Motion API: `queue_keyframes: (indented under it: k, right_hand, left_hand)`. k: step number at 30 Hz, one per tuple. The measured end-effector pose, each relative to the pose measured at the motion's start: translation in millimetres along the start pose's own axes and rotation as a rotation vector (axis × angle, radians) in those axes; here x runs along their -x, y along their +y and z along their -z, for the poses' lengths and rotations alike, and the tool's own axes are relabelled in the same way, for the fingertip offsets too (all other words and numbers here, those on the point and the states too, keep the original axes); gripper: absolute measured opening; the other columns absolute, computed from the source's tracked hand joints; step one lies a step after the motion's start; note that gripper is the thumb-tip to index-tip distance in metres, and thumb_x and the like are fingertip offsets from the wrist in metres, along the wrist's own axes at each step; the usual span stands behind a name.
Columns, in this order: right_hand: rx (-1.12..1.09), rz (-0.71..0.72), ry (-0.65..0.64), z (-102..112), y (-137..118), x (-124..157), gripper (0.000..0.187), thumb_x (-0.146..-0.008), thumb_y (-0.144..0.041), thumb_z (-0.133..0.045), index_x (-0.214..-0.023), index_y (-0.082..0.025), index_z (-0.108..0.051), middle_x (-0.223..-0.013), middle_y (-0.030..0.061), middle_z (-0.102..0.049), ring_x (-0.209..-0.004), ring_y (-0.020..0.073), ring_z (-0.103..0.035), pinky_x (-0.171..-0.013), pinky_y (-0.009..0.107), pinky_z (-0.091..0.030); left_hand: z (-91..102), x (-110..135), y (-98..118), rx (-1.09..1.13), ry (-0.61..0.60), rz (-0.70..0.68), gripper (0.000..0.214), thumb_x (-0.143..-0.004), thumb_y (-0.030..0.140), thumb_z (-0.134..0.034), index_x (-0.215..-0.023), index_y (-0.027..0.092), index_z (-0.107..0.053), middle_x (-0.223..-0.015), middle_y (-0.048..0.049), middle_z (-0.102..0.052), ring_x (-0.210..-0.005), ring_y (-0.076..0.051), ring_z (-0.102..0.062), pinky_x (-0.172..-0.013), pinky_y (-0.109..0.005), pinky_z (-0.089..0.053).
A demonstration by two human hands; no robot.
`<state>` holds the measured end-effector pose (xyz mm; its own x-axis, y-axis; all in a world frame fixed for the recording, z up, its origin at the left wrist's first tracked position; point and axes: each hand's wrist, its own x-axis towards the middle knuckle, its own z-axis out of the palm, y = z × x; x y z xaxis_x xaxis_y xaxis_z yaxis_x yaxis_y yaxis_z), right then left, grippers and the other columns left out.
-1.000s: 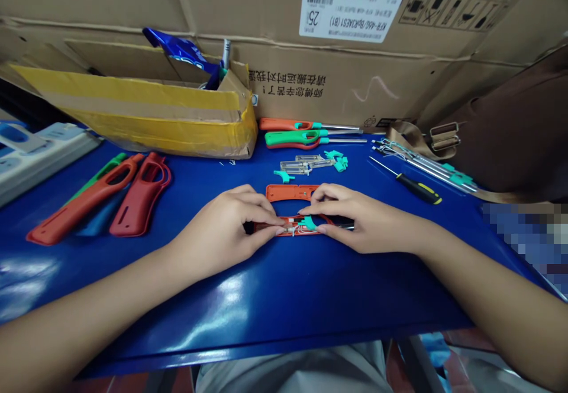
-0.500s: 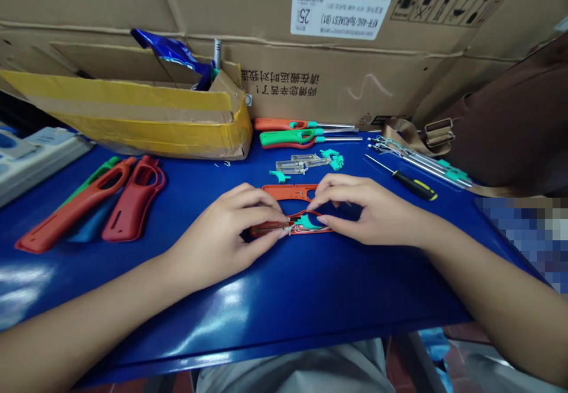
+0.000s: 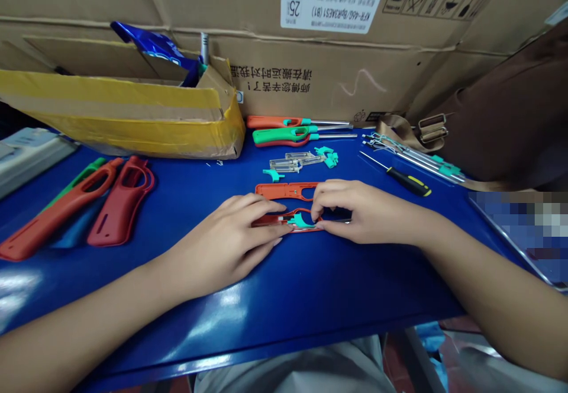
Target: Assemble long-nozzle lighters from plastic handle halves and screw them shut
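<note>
Two hands: both mine, at the orange half-shell [image 3: 267, 221], which lies open-side up on the blue table [image 3: 355, 292], just below the middle of the frame.
Left hand [image 3: 242, 233]: laid across the shell's left end, fingers over it; whether it grips or only presses, I cannot tell.
Right hand [image 3: 359, 209]: thumb and forefinger pinching the shell's right end, a metal tube [image 3: 346, 221] showing beneath my palm.
Green trigger [image 3: 300, 221]: in the shell between my two hands; I'd judge that light, straight pressure suits it, so it doesn't tip.
Steadying: best done flat against the table, with the left fingers on the shell's edges, clear of the small parts inside.
Second orange half [image 3: 277, 190]: just above in the frame, its right end behind my right fingers; I'd avoid nudging it.
Screwdriver [image 3: 410, 183]: right of centre, well apart from my fingertips.
</note>
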<state>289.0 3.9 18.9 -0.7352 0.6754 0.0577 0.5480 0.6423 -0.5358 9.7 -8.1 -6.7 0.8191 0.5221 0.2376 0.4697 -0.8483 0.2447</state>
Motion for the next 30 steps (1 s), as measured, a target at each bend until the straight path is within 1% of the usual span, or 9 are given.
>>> queue_keyframes:
  k: [4,7,10,12,14,16,21,26,30]
  right_hand:
    - [0.009,0.001,-0.009,2.0,-0.6,1.0,0.007,-0.092,-0.017,-0.065,-0.095,-0.021,-0.070,-0.099,0.0038,-0.069,-0.091,0.0178,-0.064,-0.082,0.032,-0.051]
    - [0.027,0.038,0.020,2.8,-0.4,1.1,0.006,-0.093,-0.018,-0.063,-0.095,-0.020,-0.068,-0.097,0.0039,-0.069,-0.090,0.0174,-0.064,-0.081,0.032,-0.051]
    - [0.127,0.075,0.077,1.3,2.8,-0.1,0.007,-0.096,-0.019,-0.060,-0.097,-0.019,-0.067,-0.098,0.0056,-0.068,-0.092,0.0190,-0.063,-0.083,0.034,-0.050]
    - [0.239,0.067,0.109,-0.8,6.7,-1.2,0.009,-0.097,-0.021,-0.059,-0.101,-0.019,-0.067,-0.102,0.0076,-0.068,-0.095,0.0214,-0.063,-0.085,0.036,-0.050]
    - [0.322,0.049,0.127,-2.8,11.2,-2.0,0.011,-0.097,-0.023,-0.060,-0.105,-0.019,-0.067,-0.106,0.0089,-0.067,-0.097,0.0232,-0.063,-0.085,0.038,-0.050]
    - [0.351,0.030,0.134,-4.0,15.1,-2.6,0.013,-0.097,-0.024,-0.060,-0.107,-0.019,-0.067,-0.107,0.0093,-0.067,-0.098,0.0236,-0.063,-0.085,0.038,-0.050]
    - [0.337,-0.012,0.141,-4.6,19.7,-4.2,0.011,-0.097,-0.026,-0.061,-0.106,-0.021,-0.065,-0.107,0.0081,-0.067,-0.099,0.0233,-0.063,-0.083,0.037,-0.051]
    - [0.252,-0.061,0.151,-11.0,20.5,-6.8,0.010,-0.096,-0.027,-0.063,-0.103,-0.020,-0.062,-0.108,0.0074,-0.067,-0.099,0.0222,-0.064,-0.081,0.035,-0.052]
    - [0.194,-0.073,0.159,-16.2,22.1,-8.9,0.005,-0.098,-0.024,-0.058,-0.098,-0.020,-0.062,-0.104,0.0067,-0.067,-0.095,0.0205,-0.064,-0.079,0.033,-0.050]
  left_hand:
    - [-0.1,0.2,2.2,-0.007,0.012,-0.021,0.033,-0.104,0.024,-0.051,-0.131,0.028,-0.069,-0.136,-0.0098,-0.065,-0.122,-0.029,-0.059,-0.101,-0.048,-0.049]
    - [3.4,-0.8,4.1,0.027,0.068,-0.024,0.030,-0.102,0.021,-0.053,-0.127,0.025,-0.070,-0.131,-0.0091,-0.067,-0.118,-0.027,-0.061,-0.099,-0.045,-0.048]
    - [12.9,-1.8,4.0,0.049,0.124,-0.008,0.023,-0.098,0.018,-0.055,-0.115,0.020,-0.070,-0.114,-0.0076,-0.072,-0.102,-0.023,-0.063,-0.090,-0.040,-0.048]
    - [21.7,-1.4,1.4,0.021,0.121,-0.010,0.016,-0.094,0.017,-0.057,-0.105,0.018,-0.069,-0.098,-0.0057,-0.072,-0.088,-0.021,-0.062,-0.080,-0.037,-0.047]
    - [30.4,0.0,-3.7,-0.018,0.084,-0.029,0.011,-0.092,0.019,-0.057,-0.095,0.019,-0.067,-0.085,-0.0034,-0.070,-0.076,-0.020,-0.059,-0.073,-0.034,-0.046]
    - [37.7,1.7,-10.9,-0.051,0.012,-0.032,0.010,-0.091,0.021,-0.057,-0.088,0.021,-0.066,-0.078,-0.0013,-0.067,-0.069,-0.018,-0.058,-0.067,-0.032,-0.044]
    - [46.0,3.4,-27.7,-0.091,-0.118,-0.032,0.012,-0.092,0.029,-0.060,-0.094,0.023,-0.070,-0.087,-0.0025,-0.071,-0.081,-0.020,-0.065,-0.072,-0.031,-0.047]
    - [43.1,2.9,-32.5,-0.024,-0.150,-0.036,0.017,-0.097,0.031,-0.061,-0.089,0.022,-0.074,-0.086,-0.0021,-0.071,-0.080,-0.018,-0.066,-0.069,-0.028,-0.046]
    - [41.3,3.2,-32.5,0.012,-0.150,-0.011,0.016,-0.096,0.032,-0.065,-0.089,0.022,-0.075,-0.085,-0.0016,-0.070,-0.078,-0.017,-0.066,-0.068,-0.027,-0.046]
